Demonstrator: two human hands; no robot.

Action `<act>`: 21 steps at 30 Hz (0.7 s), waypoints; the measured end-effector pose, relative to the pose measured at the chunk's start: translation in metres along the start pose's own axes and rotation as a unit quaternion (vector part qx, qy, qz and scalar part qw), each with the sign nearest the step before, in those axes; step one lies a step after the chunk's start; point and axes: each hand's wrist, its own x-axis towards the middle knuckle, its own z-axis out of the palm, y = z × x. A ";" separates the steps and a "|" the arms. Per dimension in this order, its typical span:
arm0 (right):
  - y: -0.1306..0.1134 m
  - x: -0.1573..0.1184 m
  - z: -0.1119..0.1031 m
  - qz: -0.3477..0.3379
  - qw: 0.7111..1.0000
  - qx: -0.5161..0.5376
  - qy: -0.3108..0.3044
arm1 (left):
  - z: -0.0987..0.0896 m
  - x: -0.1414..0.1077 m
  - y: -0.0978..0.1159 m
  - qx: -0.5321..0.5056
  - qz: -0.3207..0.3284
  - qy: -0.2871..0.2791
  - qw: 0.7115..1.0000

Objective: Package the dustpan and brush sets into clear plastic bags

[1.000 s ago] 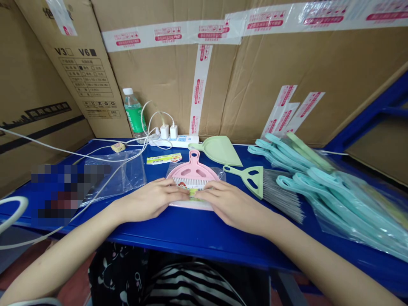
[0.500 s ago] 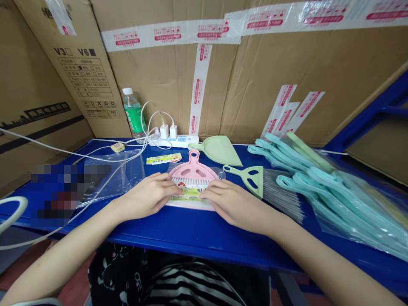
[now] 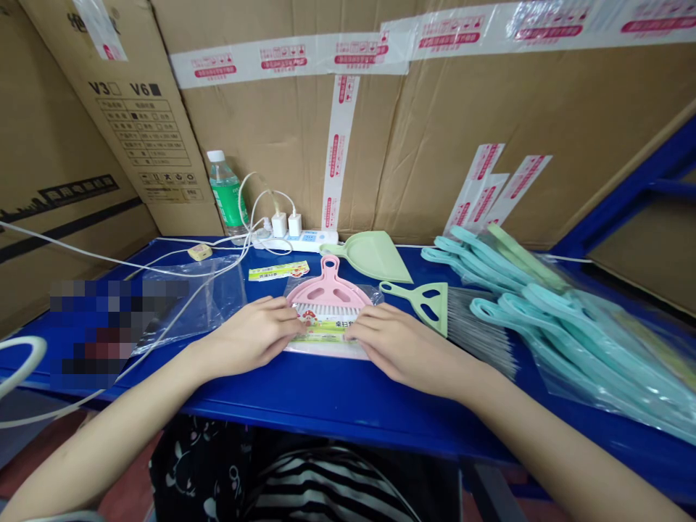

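A pink dustpan and brush set point(image 3: 328, 293) lies flat on the blue table in a clear plastic bag, its handle pointing away from me. Across its white bristles is a printed label point(image 3: 326, 328) in green, yellow and white with a red mushroom. My left hand point(image 3: 261, 330) grips the set's left side, fingers bent over the label's end. On the opposite side my right hand point(image 3: 388, 337) holds it the same way, fingertips on the label's right part. Both thumbs are mostly hidden.
Behind the set lie a loose label point(image 3: 278, 271) and a green dustpan point(image 3: 375, 255). A green brush point(image 3: 429, 304) with grey bristles is to the right, beside bagged turquoise brushes point(image 3: 565, 333). At left are an empty plastic bag point(image 3: 204, 297), cables, a power strip point(image 3: 312, 239) and a bottle point(image 3: 227, 196).
My fingers have drawn slightly apart along the label, so more of its printing shows between them. The set stays in place.
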 end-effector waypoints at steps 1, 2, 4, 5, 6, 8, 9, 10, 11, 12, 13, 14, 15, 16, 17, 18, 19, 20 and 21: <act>0.001 0.000 0.000 0.000 1.000 -0.003 0.001 | 0.001 0.000 -0.001 0.004 0.000 0.001 1.000; 0.002 -0.001 0.001 0.001 1.000 -0.008 0.002 | 0.001 0.000 -0.001 0.008 -0.001 0.000 1.000; 0.004 -0.001 0.002 0.005 1.000 -0.018 0.003 | 0.003 0.000 -0.002 0.017 -0.004 -0.001 1.000; 0.005 -0.001 0.002 0.008 1.000 -0.023 0.003 | 0.003 -0.001 -0.002 0.020 -0.004 -0.003 1.000; 0.006 -0.001 0.002 0.011 1.000 -0.027 0.004 | 0.003 -0.001 -0.003 0.024 -0.006 -0.004 1.000; 0.007 -0.001 0.002 0.014 0.999 -0.034 0.004 | 0.004 -0.001 -0.002 0.030 -0.011 -0.008 0.999; 0.007 -0.001 0.002 0.014 0.999 -0.036 0.005 | 0.004 -0.001 -0.001 0.031 -0.012 -0.011 0.999; 0.007 -0.001 0.002 0.014 0.999 -0.038 0.006 | 0.004 -0.001 -0.001 0.029 -0.010 -0.015 0.999; 0.007 -0.001 0.002 0.013 0.999 -0.039 0.008 | 0.004 -0.001 0.000 0.024 -0.004 -0.021 0.999; 0.007 -0.001 0.002 0.012 0.999 -0.040 0.009 | 0.003 -0.001 0.001 0.017 0.004 -0.030 0.999; 0.007 -0.001 0.003 0.011 0.999 -0.041 0.011 | 0.003 0.000 0.002 0.007 0.012 -0.039 0.999; 0.006 -0.001 0.003 0.010 0.999 -0.042 0.013 | 0.003 0.000 0.003 -0.003 0.019 -0.047 0.999; 0.006 -0.001 0.003 0.008 0.999 -0.043 0.014 | 0.003 0.001 0.003 -0.013 0.023 -0.053 0.998; 0.006 -0.001 0.003 0.007 0.999 -0.044 0.015 | 0.003 0.001 0.004 -0.021 0.028 -0.057 0.998; 0.005 -0.001 0.003 0.006 0.999 -0.046 0.016 | 0.003 0.002 0.004 -0.029 0.034 -0.058 0.997; 0.005 -0.001 0.003 0.005 0.999 -0.047 0.016 | 0.004 0.002 0.004 -0.036 0.039 -0.058 0.997; 0.005 -0.001 0.003 0.005 0.999 -0.049 0.017 | 0.004 0.003 0.004 -0.043 0.044 -0.058 0.996; 0.005 -0.001 0.003 0.006 0.999 -0.051 0.017 | 0.004 0.003 0.004 -0.049 0.045 -0.058 0.996; 0.005 -0.001 0.003 0.005 0.998 -0.054 0.018 | 0.004 0.003 0.004 -0.053 0.043 -0.058 0.996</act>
